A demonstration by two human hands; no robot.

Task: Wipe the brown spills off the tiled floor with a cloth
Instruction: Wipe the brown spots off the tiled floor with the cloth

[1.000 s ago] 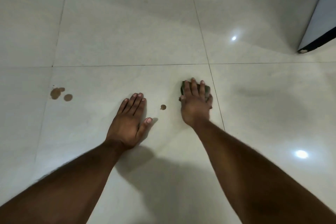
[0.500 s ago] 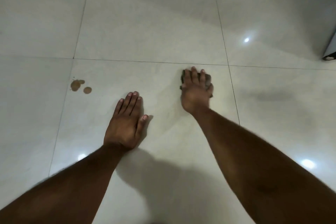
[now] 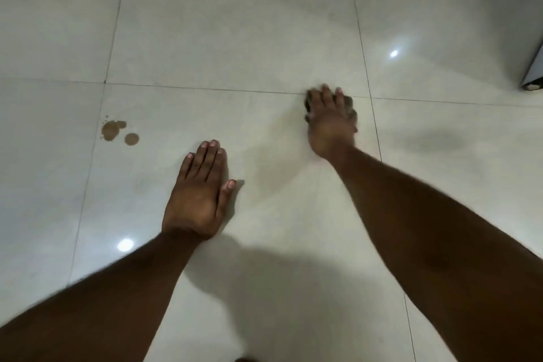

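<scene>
Glossy pale tiled floor (image 3: 235, 23), thin dark grout lines. Ceiling-light reflections (image 3: 393, 53) glare on tiles. White cabinet corner (image 3: 533, 79) at right edge, dark base.

- Glossy pale tiled floor (image 3: 235, 38) with thin dark grout lines fills the frame.
- Brown spills (image 3: 117, 132), left of centre.
- Dark crumpled cloth (image 3: 349, 103), right of centre, blurred.
- A flat hand (image 3: 197, 194), lower centre.
</scene>
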